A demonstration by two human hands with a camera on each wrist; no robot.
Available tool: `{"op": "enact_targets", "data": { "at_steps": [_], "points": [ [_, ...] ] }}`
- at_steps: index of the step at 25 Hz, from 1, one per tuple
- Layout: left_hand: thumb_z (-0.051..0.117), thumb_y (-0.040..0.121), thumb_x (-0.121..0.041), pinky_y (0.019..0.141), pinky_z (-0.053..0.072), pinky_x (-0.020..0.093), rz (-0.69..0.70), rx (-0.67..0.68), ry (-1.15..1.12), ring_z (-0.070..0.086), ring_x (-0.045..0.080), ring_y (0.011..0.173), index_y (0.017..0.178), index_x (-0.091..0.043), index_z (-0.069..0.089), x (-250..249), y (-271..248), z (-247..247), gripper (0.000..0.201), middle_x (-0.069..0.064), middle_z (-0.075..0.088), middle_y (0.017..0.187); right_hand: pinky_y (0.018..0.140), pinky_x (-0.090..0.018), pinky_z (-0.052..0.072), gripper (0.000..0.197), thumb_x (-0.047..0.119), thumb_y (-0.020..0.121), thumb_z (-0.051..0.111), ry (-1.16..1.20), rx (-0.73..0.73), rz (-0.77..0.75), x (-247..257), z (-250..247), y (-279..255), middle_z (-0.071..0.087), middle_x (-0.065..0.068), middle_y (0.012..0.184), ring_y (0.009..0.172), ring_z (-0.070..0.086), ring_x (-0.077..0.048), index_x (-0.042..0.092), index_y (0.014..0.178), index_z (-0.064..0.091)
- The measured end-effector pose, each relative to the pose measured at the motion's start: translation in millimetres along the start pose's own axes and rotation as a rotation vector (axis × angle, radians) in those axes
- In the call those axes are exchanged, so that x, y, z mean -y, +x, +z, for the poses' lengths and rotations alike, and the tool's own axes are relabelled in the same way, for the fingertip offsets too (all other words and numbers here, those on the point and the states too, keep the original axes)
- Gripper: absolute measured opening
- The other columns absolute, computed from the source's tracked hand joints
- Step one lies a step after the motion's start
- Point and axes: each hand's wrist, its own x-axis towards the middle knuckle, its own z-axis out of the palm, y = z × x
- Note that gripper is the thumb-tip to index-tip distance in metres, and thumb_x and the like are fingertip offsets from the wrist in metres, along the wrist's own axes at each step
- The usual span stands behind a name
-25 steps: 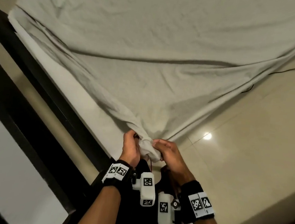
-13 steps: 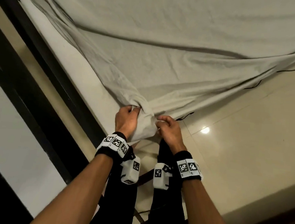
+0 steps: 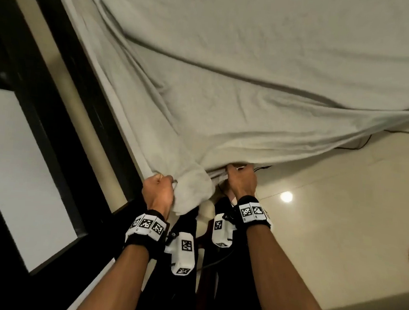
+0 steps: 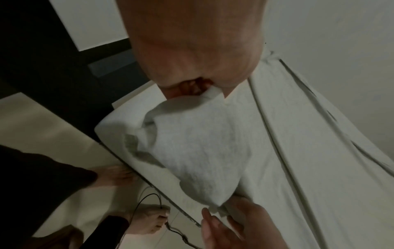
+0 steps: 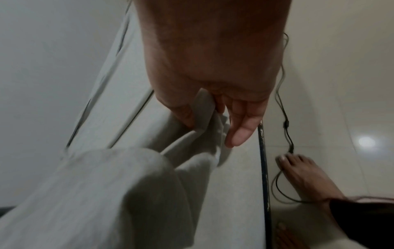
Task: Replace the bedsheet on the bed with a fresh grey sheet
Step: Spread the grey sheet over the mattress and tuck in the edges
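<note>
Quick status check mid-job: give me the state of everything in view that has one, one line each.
Pale grey fabric bedsheet: spread over the bed, wrinkled, near corner bunched and gripped.
White mattress corner: bare, not yet covered.
Left hand: fist closed on the bunched corner.
Right hand: pinches the sheet's edge.
Thin black cable: slack on the tiled floor, beside a bare foot.

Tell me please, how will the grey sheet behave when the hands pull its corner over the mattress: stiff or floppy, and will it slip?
Probably floppy: the grey sheet sags in long folds and bunches where the left hand grips it. Likely light, since the right hand holds its edge with only a finger pinch. It may slide back off the mattress corner, where it lies loose, not tucked.
</note>
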Motion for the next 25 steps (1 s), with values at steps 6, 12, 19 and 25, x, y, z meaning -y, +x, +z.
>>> {"op": "enact_targets", "data": {
  "at_steps": [6,12,19,25],
  "points": [
    [0.045,0.075,0.011,0.053,0.029,0.028,0.012,-0.185,-0.137,0.031,0.016,0.055,0.062,-0.015,0.036,32.1,10.3,-16.7,0.030,-0.002,0.034,0.060,0.072,-0.028,0.048,0.014,0.025,0.087,0.067,-0.297,-0.046,-0.248,28.8,7.9,-17.8,0.070,0.000,0.079,0.076,0.066,-0.023,0.012,0.090,0.067],
    [0.055,0.074,-0.028,0.079,0.043,0.027,-0.066,-0.132,-0.237,0.055,0.021,0.090,0.107,-0.013,0.054,55.3,27.7,-40.4,0.037,0.001,0.059,0.101,0.066,-0.029,0.048,0.008,0.027,0.082,0.065,-0.530,0.022,-0.430,42.8,47.8,-38.8,0.064,0.006,0.070,0.071,0.065,-0.021,0.019,0.080,0.065],
    [0.063,0.085,-0.013,0.107,0.047,0.039,-0.303,0.017,-0.023,0.059,0.036,0.125,0.139,-0.003,0.055,93.8,45.0,-38.7,0.056,0.017,0.062,0.136,0.115,-0.047,0.040,0.073,0.037,0.095,0.065,-0.646,0.641,-0.612,48.8,117.2,-50.2,0.040,-0.004,0.163,0.142,0.046,-0.029,0.027,0.159,0.032],
    [0.054,0.086,-0.020,0.108,0.048,0.045,-0.226,-0.044,-0.051,0.059,0.031,0.125,0.140,-0.021,0.052,122.6,43.1,-33.4,0.054,0.007,0.063,0.137,0.121,-0.064,0.022,0.086,0.051,0.086,0.040,-0.968,0.890,-0.662,53.8,197.8,-69.3,0.010,-0.009,0.173,0.157,0.018,-0.032,0.031,0.165,0.015]
  ]
}}
